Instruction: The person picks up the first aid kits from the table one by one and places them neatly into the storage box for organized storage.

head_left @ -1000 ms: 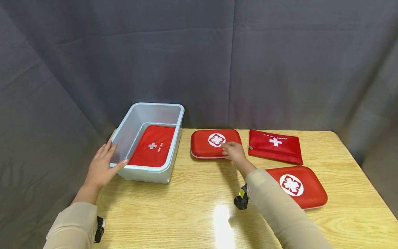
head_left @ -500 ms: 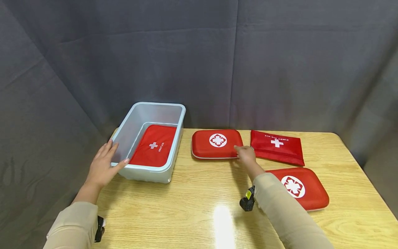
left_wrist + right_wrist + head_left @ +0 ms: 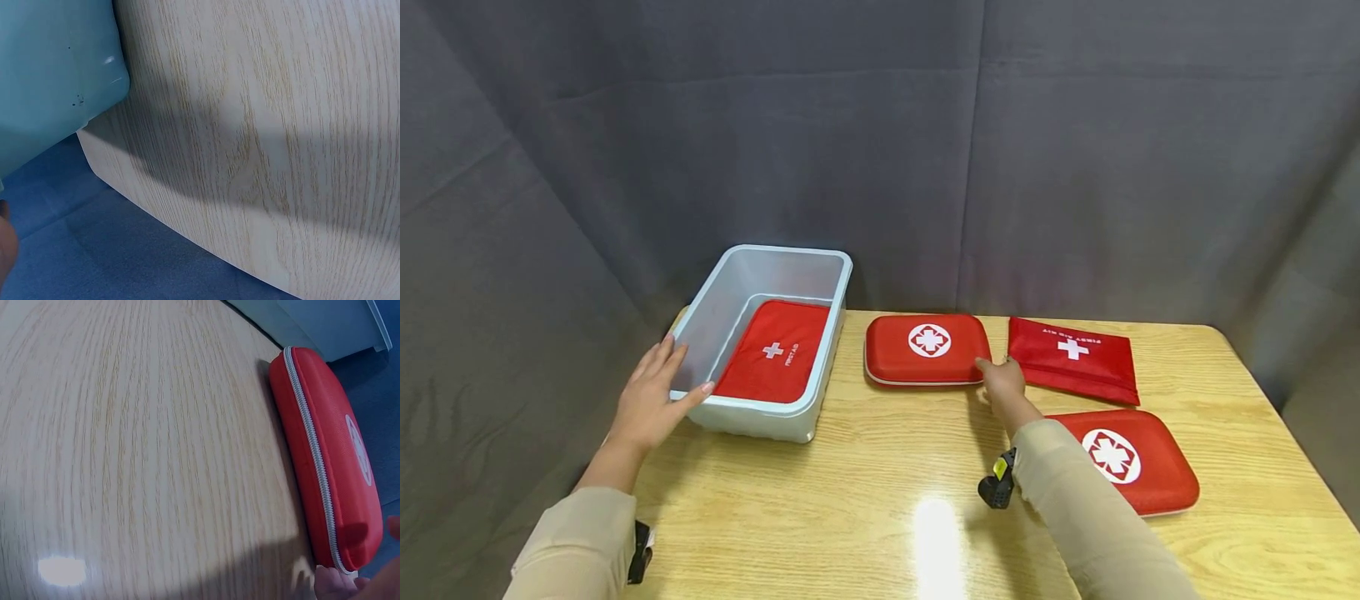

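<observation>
My left hand (image 3: 651,400) rests at the near left corner of the pale blue plastic bin (image 3: 822,367), fingers spread and the thumb over its rim. A flat red first aid pouch (image 3: 767,367) lies inside. My right hand (image 3: 1006,389) is at the right end of a red zipped first aid case (image 3: 895,348) standing at the back of the table. In the right wrist view, fingertips (image 3: 334,582) touch or nearly touch that end of the case, by its zip, and another fingertip stands apart from its top. Most of the right fingers are hidden in the head view.
A soft red first aid kit pouch (image 3: 1067,367) lies just right of my right hand. A second red first aid case (image 3: 1157,458) lies nearer, partly behind the right sleeve (image 3: 1082,492). Grey cloth (image 3: 910,167) hangs behind the wooden table (image 3: 850,517).
My right hand has moved from above the red case's emblem to its right end, with little movement in the last half second. The left hand and bin stay in place.
</observation>
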`<state>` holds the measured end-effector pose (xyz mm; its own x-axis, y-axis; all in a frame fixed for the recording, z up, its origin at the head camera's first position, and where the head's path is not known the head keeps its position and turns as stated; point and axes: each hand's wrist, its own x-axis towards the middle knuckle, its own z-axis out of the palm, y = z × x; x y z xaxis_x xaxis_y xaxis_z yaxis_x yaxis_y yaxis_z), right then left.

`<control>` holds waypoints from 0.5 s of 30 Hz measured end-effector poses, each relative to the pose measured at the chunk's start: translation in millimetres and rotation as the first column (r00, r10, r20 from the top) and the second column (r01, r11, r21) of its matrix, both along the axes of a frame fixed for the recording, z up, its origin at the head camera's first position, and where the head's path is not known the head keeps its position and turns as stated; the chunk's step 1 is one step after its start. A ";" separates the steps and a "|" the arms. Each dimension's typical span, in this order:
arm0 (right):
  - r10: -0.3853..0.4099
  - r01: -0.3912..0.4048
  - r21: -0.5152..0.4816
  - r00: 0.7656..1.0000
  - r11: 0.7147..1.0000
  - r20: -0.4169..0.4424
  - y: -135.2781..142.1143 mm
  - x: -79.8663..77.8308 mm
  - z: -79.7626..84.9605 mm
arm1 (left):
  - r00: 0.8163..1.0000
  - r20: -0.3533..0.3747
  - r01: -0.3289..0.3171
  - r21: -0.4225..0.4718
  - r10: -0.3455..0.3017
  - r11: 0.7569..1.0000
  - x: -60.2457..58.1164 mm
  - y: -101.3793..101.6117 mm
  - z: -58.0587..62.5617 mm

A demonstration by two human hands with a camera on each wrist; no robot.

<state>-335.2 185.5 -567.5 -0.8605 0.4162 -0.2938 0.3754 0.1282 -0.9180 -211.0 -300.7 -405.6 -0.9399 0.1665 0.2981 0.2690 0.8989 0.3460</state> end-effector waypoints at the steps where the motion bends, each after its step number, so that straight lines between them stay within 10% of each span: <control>1: 0.015 -0.014 -0.006 0.999 1.000 0.039 2.0 -3.9 -5.7 | 1.000 -0.001 0.001 0.000 -0.001 1.000 0.0 0.0 0.0; 15: 0.074 -0.049 -0.174 0.987 0.984 0.142 0.7 -13.6 -20.9 | 1.000 0.001 0.002 0.010 -0.002 1.000 0.5 0.3 0.8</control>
